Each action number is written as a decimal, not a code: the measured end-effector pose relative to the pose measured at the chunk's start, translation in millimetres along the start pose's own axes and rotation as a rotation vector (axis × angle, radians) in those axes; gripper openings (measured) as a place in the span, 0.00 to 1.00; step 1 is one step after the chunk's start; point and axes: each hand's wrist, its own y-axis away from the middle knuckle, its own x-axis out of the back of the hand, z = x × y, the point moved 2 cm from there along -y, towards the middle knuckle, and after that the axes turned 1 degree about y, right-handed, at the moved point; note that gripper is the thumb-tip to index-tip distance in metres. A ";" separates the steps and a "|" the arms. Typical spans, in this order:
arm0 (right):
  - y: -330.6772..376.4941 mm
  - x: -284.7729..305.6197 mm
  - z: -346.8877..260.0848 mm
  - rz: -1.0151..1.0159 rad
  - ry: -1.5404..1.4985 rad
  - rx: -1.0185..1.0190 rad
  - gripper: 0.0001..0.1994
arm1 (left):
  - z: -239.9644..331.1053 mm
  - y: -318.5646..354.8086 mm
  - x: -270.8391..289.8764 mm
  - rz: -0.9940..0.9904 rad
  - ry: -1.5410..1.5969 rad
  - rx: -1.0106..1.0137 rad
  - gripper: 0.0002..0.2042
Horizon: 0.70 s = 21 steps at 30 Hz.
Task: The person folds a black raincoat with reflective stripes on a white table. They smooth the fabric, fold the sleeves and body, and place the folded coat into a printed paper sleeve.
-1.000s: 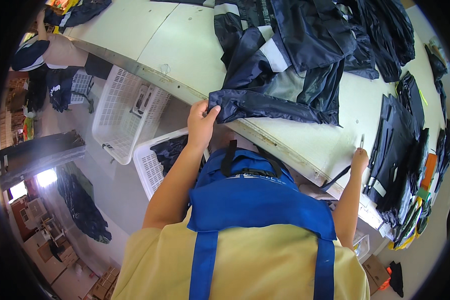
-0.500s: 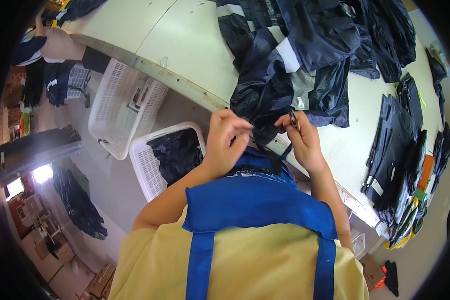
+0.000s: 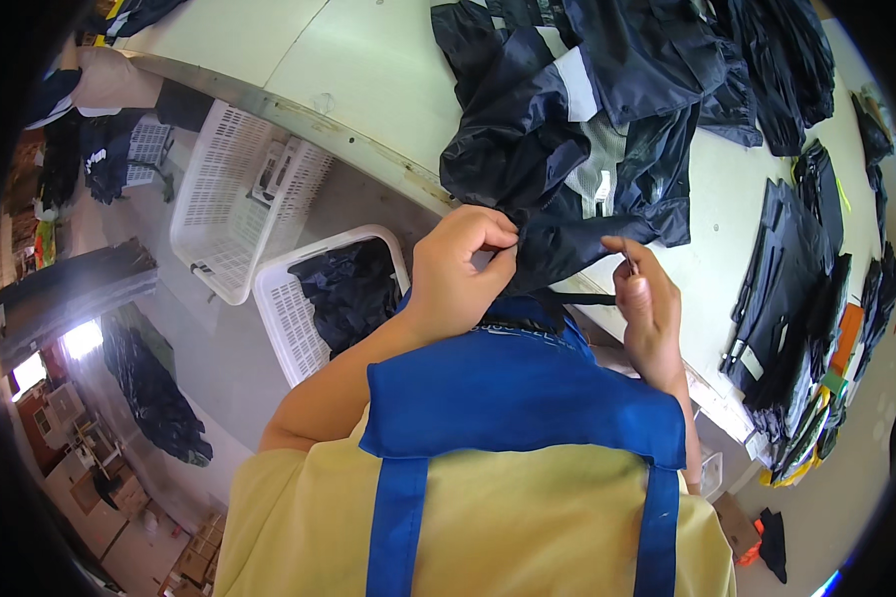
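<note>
A dark navy jacket (image 3: 577,149) with grey reflective bands lies crumpled on the pale table (image 3: 368,70), one corner hanging over the near edge. My left hand (image 3: 458,269) pinches that hanging corner of fabric. My right hand (image 3: 647,308) is closed around a small thin metal tool, whose tip points at the same fabric edge. Both hands are close together, just in front of my blue apron bib (image 3: 528,398).
Two white plastic baskets stand on the floor left of me, one (image 3: 299,318) holding dark garments, the other (image 3: 229,199) with small items. Stacks of folded dark garments (image 3: 796,298) lie along the table's right side. More dark jackets (image 3: 767,70) are piled at the back.
My right hand came in from the table's right side to meet the left. The jacket corner has been pulled over the table edge toward me, and both hands now work on it.
</note>
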 end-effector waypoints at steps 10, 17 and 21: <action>-4.5 -4.0 -17.7 0.066 0.275 0.171 0.18 | 20.9 -0.5 -9.0 0.007 -0.328 -0.414 0.10; -5.6 -11.3 -12.1 0.061 0.241 0.150 0.16 | 22.0 0.6 -10.4 0.007 -0.318 -0.436 0.10; -5.9 -13.0 -2.3 0.046 0.182 0.127 0.14 | 17.6 2.5 -11.1 0.010 -0.293 -0.399 0.10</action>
